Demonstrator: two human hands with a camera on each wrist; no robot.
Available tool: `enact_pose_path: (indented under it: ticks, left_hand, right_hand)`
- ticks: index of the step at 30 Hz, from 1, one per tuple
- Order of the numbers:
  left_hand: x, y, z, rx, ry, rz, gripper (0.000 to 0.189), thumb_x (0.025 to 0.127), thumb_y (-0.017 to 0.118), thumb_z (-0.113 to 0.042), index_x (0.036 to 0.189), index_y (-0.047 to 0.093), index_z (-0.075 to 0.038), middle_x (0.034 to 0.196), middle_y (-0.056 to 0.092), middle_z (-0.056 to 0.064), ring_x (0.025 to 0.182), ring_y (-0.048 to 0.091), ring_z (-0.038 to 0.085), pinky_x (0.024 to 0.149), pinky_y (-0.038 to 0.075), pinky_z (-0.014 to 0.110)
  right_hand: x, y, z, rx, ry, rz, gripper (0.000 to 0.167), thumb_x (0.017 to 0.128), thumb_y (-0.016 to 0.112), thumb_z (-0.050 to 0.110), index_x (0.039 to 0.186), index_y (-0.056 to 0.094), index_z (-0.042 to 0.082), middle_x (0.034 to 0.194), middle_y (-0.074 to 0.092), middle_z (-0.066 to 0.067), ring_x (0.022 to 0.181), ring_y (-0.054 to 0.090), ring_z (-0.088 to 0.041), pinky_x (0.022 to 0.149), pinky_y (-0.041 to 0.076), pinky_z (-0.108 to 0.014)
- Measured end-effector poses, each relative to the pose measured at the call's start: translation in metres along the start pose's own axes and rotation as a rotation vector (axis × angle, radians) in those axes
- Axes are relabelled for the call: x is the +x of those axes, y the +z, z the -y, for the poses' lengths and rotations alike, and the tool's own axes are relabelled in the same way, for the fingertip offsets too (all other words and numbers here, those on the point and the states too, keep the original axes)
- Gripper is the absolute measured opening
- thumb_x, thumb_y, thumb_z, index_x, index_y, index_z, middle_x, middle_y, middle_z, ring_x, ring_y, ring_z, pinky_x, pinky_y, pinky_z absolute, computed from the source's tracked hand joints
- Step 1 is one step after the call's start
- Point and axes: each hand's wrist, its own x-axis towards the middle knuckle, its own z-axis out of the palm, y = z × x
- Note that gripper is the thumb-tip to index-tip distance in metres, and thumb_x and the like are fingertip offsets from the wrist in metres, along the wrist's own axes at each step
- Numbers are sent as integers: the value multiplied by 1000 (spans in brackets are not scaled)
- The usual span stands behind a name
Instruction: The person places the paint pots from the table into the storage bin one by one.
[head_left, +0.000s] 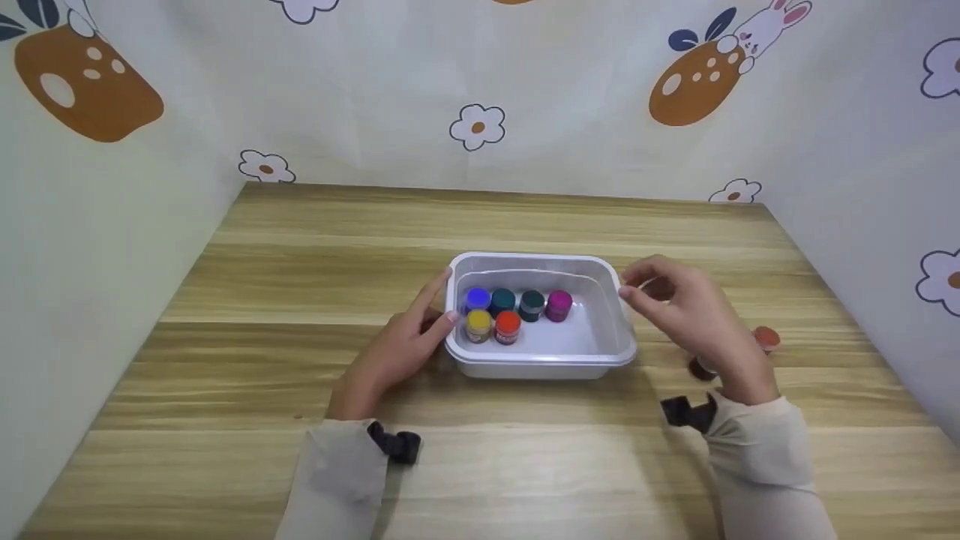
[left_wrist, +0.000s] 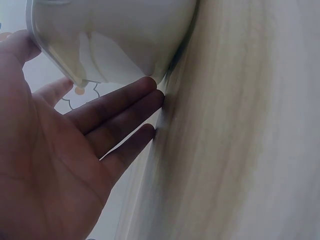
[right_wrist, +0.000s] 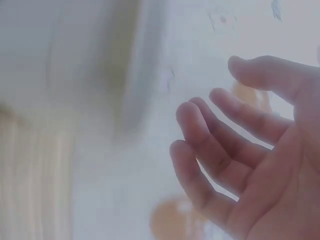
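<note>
A white plastic tub (head_left: 546, 366) sits mid-table with several small paint pots inside, towards its left. In the back row are a blue pot (head_left: 478, 299), a teal, a dark green and a magenta pot (head_left: 559, 306). A yellow pot (head_left: 478, 326) and a red pot (head_left: 508, 328) stand in front of them. My left hand (head_left: 401, 345) touches the tub's left rim with thumb and index finger; in the left wrist view its other fingers (left_wrist: 122, 100) extend loosely below. By the right rim is my right hand (head_left: 686, 311), loosely bent, with nothing between its fingers (right_wrist: 192, 122).
To the right of the tub, partly behind the right hand and wrist, are an orange-topped pot (head_left: 766, 339) and a dark-topped pot (head_left: 702, 369) on the wooden table (head_left: 525, 465). A printed cloth (head_left: 375, 97) hangs around the table's back and sides.
</note>
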Motion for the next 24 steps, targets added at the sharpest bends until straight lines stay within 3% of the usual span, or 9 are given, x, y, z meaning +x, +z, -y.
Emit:
enact_pose_path:
  ticks: [5,8,12,15,21,24]
  left_hand:
    - [1,0,0,-2,-7,7,64,102,51,-44,155,17,-48,129,61,11,112,59,25,100,46,51]
    - [0,-1,0,9,-13,12,64,102,50,-45,155,16,-49,130,60,11,112,58,26,100,45,53]
    - [-1,-3,-1,22,-5,9,64,102,49,-44,156,15,-48,131,60,12,112,59,27,100,45,54]
    - [-2,-4,-1,26,8,10,64,102,49,-43,156,16,-46,129,62,13,112,60,27,100,45,53]
    - [-1,-4,-2,29,3,26,64,103,48,-44,156,14,-47,132,60,13,114,59,27,101,44,55]
    - [0,-2,-1,27,-7,31,65,103,48,-44,156,12,-48,135,58,13,117,58,28,103,43,56]
  right_hand:
    - [-24,-29,-38,-21,81,-151,29,97,65,26,110,69,0,103,70,-14,82,62,3,72,46,-10]
    - [-38,-42,-61,10,185,-195,36,97,64,30,115,67,-1,104,68,-7,79,61,8,64,52,-15]
    - [-51,-52,-88,77,297,-252,43,96,65,33,118,64,-4,92,65,13,71,64,2,55,54,-24]
    - [-56,-54,-106,91,347,-279,43,96,65,32,118,63,-4,85,62,22,71,64,-1,57,52,-21]
    - [-64,-58,-131,92,446,-293,35,95,64,35,116,64,7,80,65,22,72,63,0,64,45,-20]
    - [-67,-57,-140,71,480,-298,32,94,65,34,116,65,11,98,66,9,79,61,-5,66,45,-20]
